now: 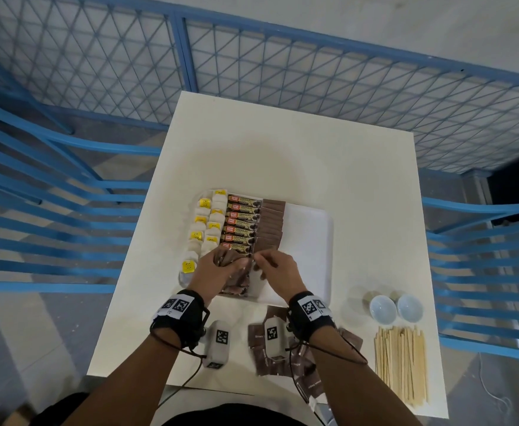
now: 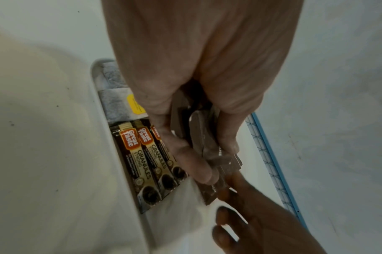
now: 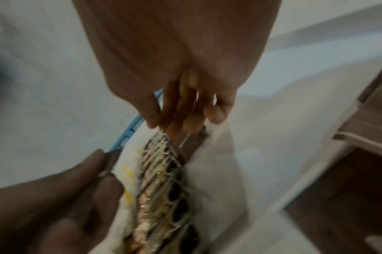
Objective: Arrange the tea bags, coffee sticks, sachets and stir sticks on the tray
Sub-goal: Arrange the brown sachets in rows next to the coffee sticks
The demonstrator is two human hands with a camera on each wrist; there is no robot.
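Observation:
A white tray (image 1: 310, 241) lies mid-table. Along its left side run tea bags (image 1: 202, 229) with yellow tags, then dark coffee sticks (image 1: 241, 222), then a column of brown sachets (image 1: 272, 222). Over the tray's near end my left hand (image 1: 221, 262) grips a bundle of brown sachets (image 2: 198, 134). My right hand (image 1: 262, 259) is right beside it and pinches the end of one brown sachet (image 3: 190, 144) from that bundle. The right wrist view is blurred. Loose brown sachets (image 1: 264, 361) lie on the table under my right wrist. Wooden stir sticks (image 1: 401, 364) lie in a pile at the front right.
Two small white cups (image 1: 382, 307) stand right of the tray, behind the stir sticks. The tray's right half is bare. A blue mesh fence (image 1: 313, 66) surrounds the table on the far side and both flanks.

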